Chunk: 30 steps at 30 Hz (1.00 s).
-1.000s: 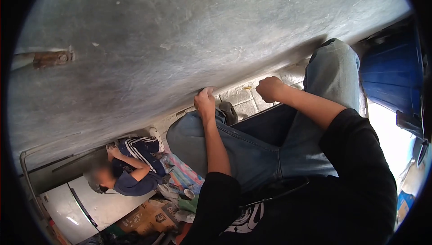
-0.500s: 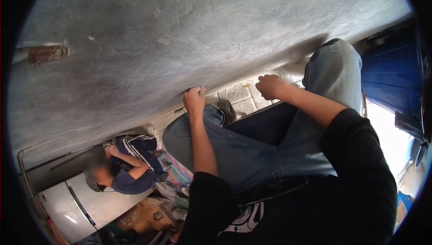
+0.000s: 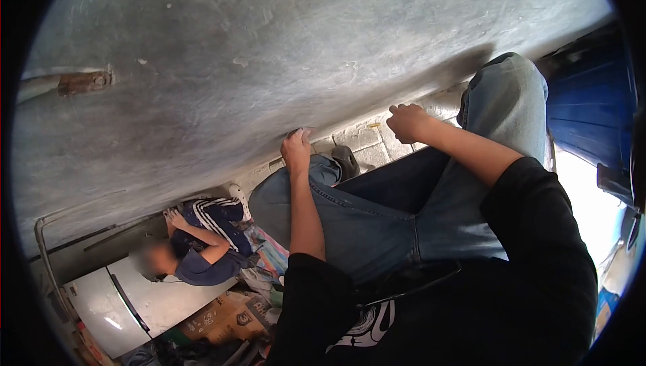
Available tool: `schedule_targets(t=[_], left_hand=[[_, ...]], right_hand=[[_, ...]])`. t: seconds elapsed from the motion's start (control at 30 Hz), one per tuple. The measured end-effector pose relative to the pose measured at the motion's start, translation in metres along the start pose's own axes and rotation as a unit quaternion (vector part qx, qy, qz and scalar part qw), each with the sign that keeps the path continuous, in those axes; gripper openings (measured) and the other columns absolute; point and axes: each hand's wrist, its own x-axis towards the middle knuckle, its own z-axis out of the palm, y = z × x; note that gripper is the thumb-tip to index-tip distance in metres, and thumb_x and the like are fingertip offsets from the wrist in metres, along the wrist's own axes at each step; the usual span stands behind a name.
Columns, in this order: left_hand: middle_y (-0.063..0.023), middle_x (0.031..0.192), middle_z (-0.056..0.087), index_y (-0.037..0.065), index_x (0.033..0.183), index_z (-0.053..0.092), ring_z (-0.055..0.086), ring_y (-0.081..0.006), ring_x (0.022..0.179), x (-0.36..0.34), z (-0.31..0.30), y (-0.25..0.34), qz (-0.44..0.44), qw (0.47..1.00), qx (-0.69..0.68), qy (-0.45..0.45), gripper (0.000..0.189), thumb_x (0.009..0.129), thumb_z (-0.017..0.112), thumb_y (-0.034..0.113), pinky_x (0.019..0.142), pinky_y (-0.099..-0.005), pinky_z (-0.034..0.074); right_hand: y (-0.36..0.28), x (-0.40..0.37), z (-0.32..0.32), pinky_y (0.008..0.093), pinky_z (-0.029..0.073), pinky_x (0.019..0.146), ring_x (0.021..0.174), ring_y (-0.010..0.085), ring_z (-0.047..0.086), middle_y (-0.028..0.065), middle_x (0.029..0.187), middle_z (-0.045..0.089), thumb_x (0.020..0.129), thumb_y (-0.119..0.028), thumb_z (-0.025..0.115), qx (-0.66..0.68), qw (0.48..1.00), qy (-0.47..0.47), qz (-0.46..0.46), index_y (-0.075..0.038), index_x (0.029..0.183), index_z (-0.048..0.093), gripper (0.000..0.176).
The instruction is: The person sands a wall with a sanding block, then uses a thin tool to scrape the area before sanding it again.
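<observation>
A large grey, scuffed panel fills the upper part of the view, slanting down to the left. My left hand presses against its lower edge, fingers closed over a small pale sheet. My right hand is a closed fist at the same edge, further right; I cannot tell whether anything is in it. Both forearms reach out over my knees in blue jeans.
Another person in a dark shirt and striped trousers crouches at the lower left beside a white panel. Cardboard and clutter lie there. A blue barrel stands at the right. Stone paving shows below the panel.
My left hand slid left along the panel's lower edge, then came back a little to the right. My right fist stayed nearly in place.
</observation>
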Motion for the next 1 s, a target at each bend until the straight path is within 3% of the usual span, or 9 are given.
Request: schedule_targets(t=[0.1, 0.13, 0.2, 0.3, 0.5, 0.7, 0.83, 0.97, 1.0], left_hand=[[-0.0148, 0.067, 0.056, 0.007, 0.072, 0.06, 0.054, -0.0324, 0.065, -0.002, 0.02, -0.023, -0.068, 0.995, 0.059, -0.052, 0.009, 0.071, 0.053, 0.014, 0.058, -0.0383, 0.042], [-0.0148, 0.067, 0.056, 0.007, 0.072, 0.06, 0.054, -0.0324, 0.065, 0.0, 0.017, -0.018, -0.065, 0.995, 0.058, -0.05, 0.009, 0.071, 0.053, 0.014, 0.058, -0.0383, 0.042], [-0.0151, 0.07, 0.056, 0.007, 0.075, 0.059, 0.053, -0.0332, 0.066, -0.001, 0.015, -0.006, 0.023, 1.0, 0.007, -0.014, 0.009, 0.072, 0.053, 0.013, 0.058, -0.0376, 0.042], [-0.0137, 0.074, 0.056, 0.009, 0.077, 0.06, 0.053, -0.0316, 0.069, -0.001, 0.002, 0.015, 0.049, 0.998, -0.038, 0.027, 0.01, 0.071, 0.052, 0.009, 0.06, -0.0369, 0.043], [-0.0112, 0.077, 0.057, 0.008, 0.077, 0.059, 0.054, -0.0296, 0.071, -0.006, 0.035, -0.012, 0.038, 0.999, -0.013, 0.006, 0.012, 0.07, 0.05, 0.004, 0.061, -0.0357, 0.043], [-0.0111, 0.077, 0.058, 0.007, 0.077, 0.059, 0.055, -0.0291, 0.072, -0.011, 0.012, 0.017, 0.028, 0.996, -0.025, 0.086, 0.013, 0.069, 0.05, 0.003, 0.062, -0.035, 0.043], [-0.012, 0.077, 0.058, 0.006, 0.077, 0.059, 0.055, -0.0295, 0.071, -0.009, 0.029, 0.005, 0.015, 0.999, 0.0, 0.032, 0.012, 0.069, 0.05, 0.003, 0.062, -0.035, 0.044], [-0.0105, 0.08, 0.059, 0.008, 0.08, 0.059, 0.056, -0.0279, 0.071, -0.01, 0.016, 0.016, 0.018, 0.999, -0.001, 0.042, 0.017, 0.067, 0.05, 0.001, 0.062, -0.0345, 0.045], [-0.0117, 0.078, 0.058, 0.009, 0.079, 0.06, 0.055, -0.0291, 0.071, -0.009, 0.014, 0.018, 0.024, 0.996, -0.029, 0.083, 0.016, 0.068, 0.051, 0.003, 0.061, -0.035, 0.044]], right_hand=[[0.0, 0.001, 0.004, 0.035, 0.042, 0.076, 0.095, 0.0249, 0.049, 0.0131, 0.099, 0.05, 0.067, -0.01, 0.053, 0.001, 1.0, 0.013, -0.005, -0.007, 0.09, 0.059, 0.024], [0.0, -0.001, 0.003, 0.0353, 0.042, 0.076, 0.094, 0.025, 0.049, 0.0128, 0.098, 0.05, 0.067, -0.01, 0.054, 0.007, 1.0, 0.018, -0.007, -0.006, 0.089, 0.059, 0.023], [0.002, -0.002, 0.002, 0.0352, 0.042, 0.076, 0.095, 0.025, 0.049, 0.0125, 0.098, 0.05, 0.067, -0.011, 0.053, 0.0, 1.0, 0.01, 0.001, -0.007, 0.089, 0.059, 0.023], [0.0, 0.002, 0.003, 0.0352, 0.041, 0.077, 0.095, 0.0247, 0.049, 0.012, 0.099, 0.05, 0.067, -0.011, 0.053, -0.005, 1.0, 0.002, 0.002, -0.008, 0.09, 0.059, 0.023], [-0.001, 0.001, 0.0, 0.0352, 0.041, 0.077, 0.095, 0.0242, 0.048, 0.0117, 0.099, 0.05, 0.067, -0.011, 0.054, -0.003, 1.0, 0.007, 0.001, -0.008, 0.09, 0.059, 0.024], [0.0, -0.004, -0.004, 0.0347, 0.041, 0.076, 0.096, 0.0248, 0.048, 0.0128, 0.099, 0.049, 0.066, -0.01, 0.054, 0.004, 1.0, 0.026, 0.002, -0.006, 0.086, 0.06, 0.021], [-0.003, 0.0, -0.001, 0.0344, 0.04, 0.077, 0.096, 0.0249, 0.047, 0.0125, 0.1, 0.049, 0.067, -0.01, 0.054, 0.019, 1.0, 0.012, -0.006, -0.005, 0.087, 0.059, 0.022], [0.001, -0.008, -0.004, 0.0342, 0.039, 0.079, 0.096, 0.0243, 0.047, 0.0121, 0.1, 0.049, 0.067, -0.01, 0.053, 0.007, 1.0, 0.004, 0.022, -0.007, 0.088, 0.059, 0.022], [0.002, -0.006, -0.003, 0.0342, 0.039, 0.079, 0.096, 0.0243, 0.047, 0.0121, 0.1, 0.049, 0.067, -0.01, 0.053, 0.009, 1.0, 0.002, 0.024, -0.007, 0.088, 0.059, 0.022]])
